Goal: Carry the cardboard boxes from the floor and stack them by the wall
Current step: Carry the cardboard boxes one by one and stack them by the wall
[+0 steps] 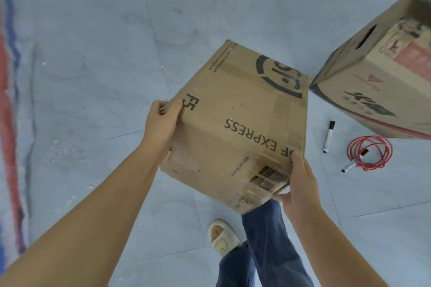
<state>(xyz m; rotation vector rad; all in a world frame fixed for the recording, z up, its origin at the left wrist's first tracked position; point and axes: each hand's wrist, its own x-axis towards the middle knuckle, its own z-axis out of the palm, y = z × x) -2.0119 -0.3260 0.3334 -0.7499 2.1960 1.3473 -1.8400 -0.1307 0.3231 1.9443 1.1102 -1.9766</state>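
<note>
- Both hands, left (pixel 162 121) and right (pixel 297 179), grip the box (pixel 235 128), lifted off the floor (pixel 93 53).
- Next up I reckon: walk it to the wall, stack it.

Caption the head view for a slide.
Both hands, left hand and right hand, hold a cardboard box above the floor.

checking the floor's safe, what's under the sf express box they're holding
Below the SF Express box, held by left hand and right hand, show a leg and pale floor; directly beneath is hidden.
</note>
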